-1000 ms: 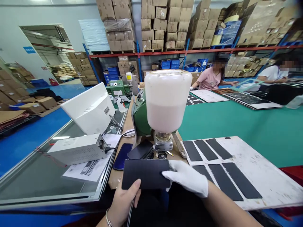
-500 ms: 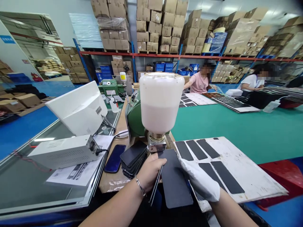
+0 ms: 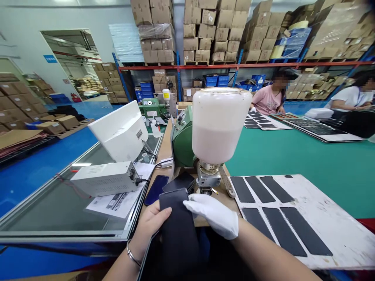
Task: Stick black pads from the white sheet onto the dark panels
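Observation:
My left hand (image 3: 154,218) is closed around a flat black panel (image 3: 177,230), thumb on its face, with the edge of another thin sheet showing below the wrist. My right hand (image 3: 213,214) wears a white glove. Its fingers are stretched out and their tips touch the panel's upper right edge. Just beyond the hands stands a green machine (image 3: 183,140) carrying a large white bottle (image 3: 221,125) half filled with pale liquid, above a metal block (image 3: 208,177). A stack of black panels (image 3: 178,181) lies left of the block, partly hidden behind the held panel.
Right of the machine, a white board (image 3: 322,203) bears several black panels in two rows. To the left are a phone (image 3: 156,189), a grey power box (image 3: 105,179) and a white monitor (image 3: 120,132). Two people sit across the green table (image 3: 269,156).
The view has turned left. My left hand has drawn the panel away from the metal block, towards me. My gloved hand has left the board's near edge and come to the panel's upper edge.

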Available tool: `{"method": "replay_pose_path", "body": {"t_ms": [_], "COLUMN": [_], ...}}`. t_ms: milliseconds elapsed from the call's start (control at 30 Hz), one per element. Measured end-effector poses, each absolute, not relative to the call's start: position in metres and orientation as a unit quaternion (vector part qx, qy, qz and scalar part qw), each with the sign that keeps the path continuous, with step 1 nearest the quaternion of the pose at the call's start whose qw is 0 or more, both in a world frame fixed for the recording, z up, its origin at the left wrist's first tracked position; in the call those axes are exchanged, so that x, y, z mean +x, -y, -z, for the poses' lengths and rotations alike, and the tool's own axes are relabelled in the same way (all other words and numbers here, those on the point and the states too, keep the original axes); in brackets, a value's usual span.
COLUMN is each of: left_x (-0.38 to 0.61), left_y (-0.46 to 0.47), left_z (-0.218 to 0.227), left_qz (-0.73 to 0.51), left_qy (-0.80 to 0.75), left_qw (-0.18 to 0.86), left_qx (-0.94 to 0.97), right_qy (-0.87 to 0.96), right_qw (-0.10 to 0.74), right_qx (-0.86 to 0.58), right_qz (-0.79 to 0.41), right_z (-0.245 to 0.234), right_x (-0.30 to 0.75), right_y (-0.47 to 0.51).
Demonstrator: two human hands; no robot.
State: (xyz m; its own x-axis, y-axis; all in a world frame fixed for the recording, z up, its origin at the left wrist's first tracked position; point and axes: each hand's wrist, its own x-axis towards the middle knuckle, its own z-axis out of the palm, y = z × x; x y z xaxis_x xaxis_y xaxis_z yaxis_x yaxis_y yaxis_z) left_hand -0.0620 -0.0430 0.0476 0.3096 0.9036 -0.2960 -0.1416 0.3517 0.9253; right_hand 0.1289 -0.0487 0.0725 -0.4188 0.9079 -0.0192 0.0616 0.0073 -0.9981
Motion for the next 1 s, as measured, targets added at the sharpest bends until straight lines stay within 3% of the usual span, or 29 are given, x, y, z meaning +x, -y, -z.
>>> {"method": "replay_pose_path", "body": {"t_ms": [200,400,600,767,1000], "left_x": [-0.038,-0.007,0.030,0.056,-0.010], "left_y": [0.047,0.050,0.029,0.018,0.011], "left_z": [-0.036,-0.011,-0.025,-0.036,-0.038], "left_qz": [-0.281,-0.115,-0.234,-0.264,-0.300], "left_qy": [-0.389,-0.337,-0.334,-0.325,-0.374], "left_qw": [0.684,0.714,0.746,0.762,0.725], "left_qx": [0.550,0.603,0.526,0.494,0.494], "right_qy": [0.566,0.451,0.408,0.434,0.438], "right_qw": [0.316,0.412,0.465,0.451,0.472], "right_qx": [-0.502,-0.583,-0.505,-0.587,-0.477], "right_qz": [-0.573,-0.535,-0.602,-0.514,-0.599], "right_z": [-0.055,-0.033,-0.048,-0.049,-0.052], "right_x": [0.156,0.210,0.251,0.271,0.213], "right_y": [0.054,0.080,0.103,0.100,0.073]}}
